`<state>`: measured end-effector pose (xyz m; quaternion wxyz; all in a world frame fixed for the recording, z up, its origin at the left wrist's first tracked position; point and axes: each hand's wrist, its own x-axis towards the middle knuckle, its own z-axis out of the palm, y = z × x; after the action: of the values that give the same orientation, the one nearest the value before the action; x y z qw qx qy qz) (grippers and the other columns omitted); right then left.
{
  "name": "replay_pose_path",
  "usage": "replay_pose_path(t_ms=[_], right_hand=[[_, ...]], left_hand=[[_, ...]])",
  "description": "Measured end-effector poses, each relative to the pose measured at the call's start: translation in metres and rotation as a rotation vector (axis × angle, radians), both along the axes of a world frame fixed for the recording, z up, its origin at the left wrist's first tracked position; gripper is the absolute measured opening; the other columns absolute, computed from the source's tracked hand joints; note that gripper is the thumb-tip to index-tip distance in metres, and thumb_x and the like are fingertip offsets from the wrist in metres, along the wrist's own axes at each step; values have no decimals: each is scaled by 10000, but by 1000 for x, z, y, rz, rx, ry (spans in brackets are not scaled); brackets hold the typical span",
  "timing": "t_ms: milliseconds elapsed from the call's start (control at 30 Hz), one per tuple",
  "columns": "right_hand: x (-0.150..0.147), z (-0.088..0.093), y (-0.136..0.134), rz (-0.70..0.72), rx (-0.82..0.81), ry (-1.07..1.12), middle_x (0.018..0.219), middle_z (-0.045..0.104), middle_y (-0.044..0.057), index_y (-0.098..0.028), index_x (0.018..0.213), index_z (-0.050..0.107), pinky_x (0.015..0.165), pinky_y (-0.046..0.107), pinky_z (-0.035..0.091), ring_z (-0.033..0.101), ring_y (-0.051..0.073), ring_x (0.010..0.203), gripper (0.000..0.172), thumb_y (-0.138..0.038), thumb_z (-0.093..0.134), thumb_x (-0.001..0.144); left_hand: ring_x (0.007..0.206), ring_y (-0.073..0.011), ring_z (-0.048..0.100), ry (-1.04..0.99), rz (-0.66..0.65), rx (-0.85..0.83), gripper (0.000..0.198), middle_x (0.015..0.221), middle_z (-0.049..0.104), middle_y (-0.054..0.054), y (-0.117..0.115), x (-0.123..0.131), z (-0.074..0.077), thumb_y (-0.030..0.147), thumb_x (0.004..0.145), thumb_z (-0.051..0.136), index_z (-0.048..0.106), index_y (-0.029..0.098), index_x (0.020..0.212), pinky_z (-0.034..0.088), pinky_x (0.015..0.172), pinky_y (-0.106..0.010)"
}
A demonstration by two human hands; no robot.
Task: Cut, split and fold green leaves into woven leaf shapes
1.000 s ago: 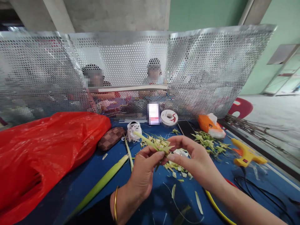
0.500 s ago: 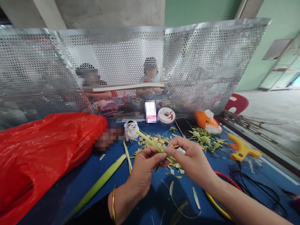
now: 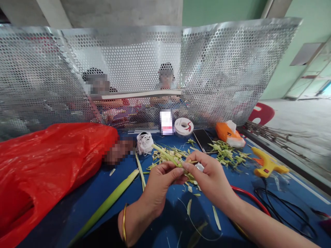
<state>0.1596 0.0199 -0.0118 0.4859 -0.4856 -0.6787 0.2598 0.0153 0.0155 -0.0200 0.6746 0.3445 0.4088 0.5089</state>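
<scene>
Between my two hands is a pale green leaf strip [image 3: 165, 153], its long end pointing up and to the left. My left hand [image 3: 161, 182], with a gold bangle at the wrist, pinches it between thumb and fingers. Thumb and forefinger of my right hand [image 3: 210, 175] press together on the strip's other end, where it looks folded or knotted; the exact shape is hidden by the fingers. Beneath and behind the hands lie cut leaf scraps [image 3: 170, 155]. A long green rolled leaf [image 3: 111, 198] rests left of my left forearm.
A red plastic bag [image 3: 59, 151] fills the left side. Toward the back stand white string [image 3: 144, 143], a ribbon spool [image 3: 183, 126] and a dark phone [image 3: 203, 140]. Right are small green woven pieces [image 3: 226, 153], a tissue pack [image 3: 230, 134] and a yellow glue gun [image 3: 267, 163]. A perforated metal screen [image 3: 134, 58] rises behind.
My hands keep their pinch on the leaf strip, with only slight shifts of the fingers. My right forearm has dropped slightly, covering more of the yellow cord. The view has tilted a little.
</scene>
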Motion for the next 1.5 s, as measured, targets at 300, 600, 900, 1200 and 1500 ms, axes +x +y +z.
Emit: replay_pose_path(t_ms=[300,600,900,1200,1500], right_hand=[[19,17,11,301,89,-74,904,694,30,-218,1046,644,741,304,537,658,162,817,210,-181,609,843],[29,15,14,354,606,-476,1066,677,92,-223,1098,656,765,354,554,659,200,950,296,-100,467,906],[32,16,21,422,652,-426,866,718,57,-208,984,680,712,325,536,661,167,796,248,-112,459,924],[31,18,18,397,500,-524,830,660,55,-180,870,618,697,308,481,607,164,767,217,-137,419,949],[23,24,4,269,195,-506,764,562,15,-189,767,527,609,257,397,529,142,686,172,-98,453,893]], left_hand=[[606,-115,585,-23,-15,-5,151,666,670,-19,1,-3,3,233,603,800,710,140,682,479,649,-251],[547,-94,568,-79,-98,-38,121,653,662,-9,3,-6,0,219,614,780,693,148,659,458,593,-224],[527,-98,583,-111,-180,-73,113,627,670,-16,4,-8,-1,206,627,766,701,134,684,472,572,-226],[529,-111,622,-58,-241,-77,161,635,694,-27,8,-12,-3,237,609,809,693,140,665,488,573,-229],[533,-115,617,101,-150,99,137,584,670,-18,8,-10,-3,231,609,811,719,138,649,496,596,-237]])
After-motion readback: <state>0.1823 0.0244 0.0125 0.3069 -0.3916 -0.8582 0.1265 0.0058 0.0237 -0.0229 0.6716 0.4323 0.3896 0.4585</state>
